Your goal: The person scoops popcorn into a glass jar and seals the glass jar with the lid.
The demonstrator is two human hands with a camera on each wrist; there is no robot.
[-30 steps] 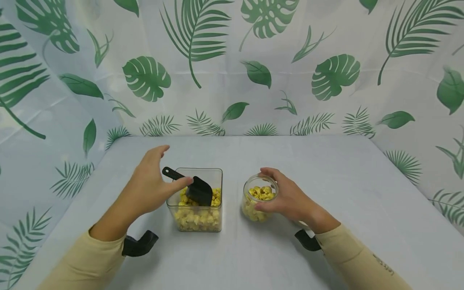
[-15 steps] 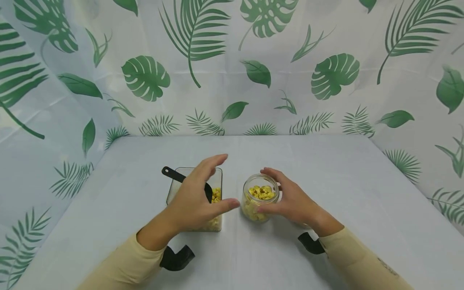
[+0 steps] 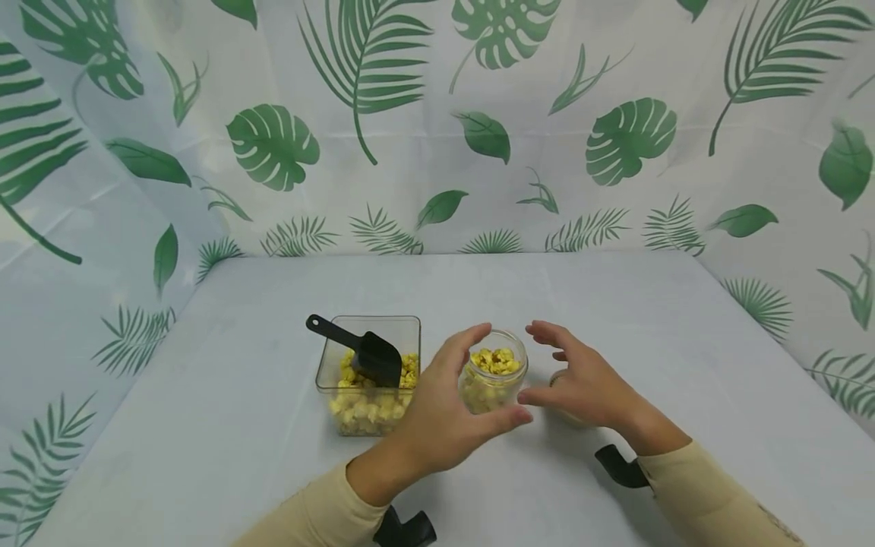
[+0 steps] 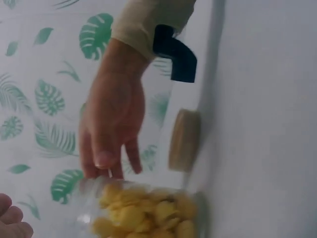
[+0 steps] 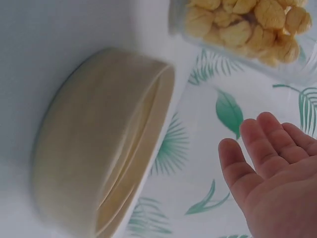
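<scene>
A small glass jar (image 3: 494, 376) full of yellow puffed pieces stands uncapped at the table's middle. My left hand (image 3: 502, 374) cups round it from the left, thumb in front and fingers behind. In the left wrist view a gap shows between the fingertips (image 4: 10, 218) and the jar (image 4: 143, 210). My right hand (image 3: 547, 365) hovers just right of the jar with its fingers spread, holding nothing. A round beige lid (image 5: 99, 148) lies flat on the table under that hand, and it is mostly hidden in the head view.
A square clear container (image 3: 369, 395) of the same yellow pieces stands left of the jar, with a black scoop (image 3: 369, 353) lying in it. Leaf-print curtain (image 3: 437, 137) walls close the back and both sides of the white table (image 3: 205, 425).
My left hand has swung right from the scoop to the jar. My right hand has let go of the jar and drawn slightly right, over the lid.
</scene>
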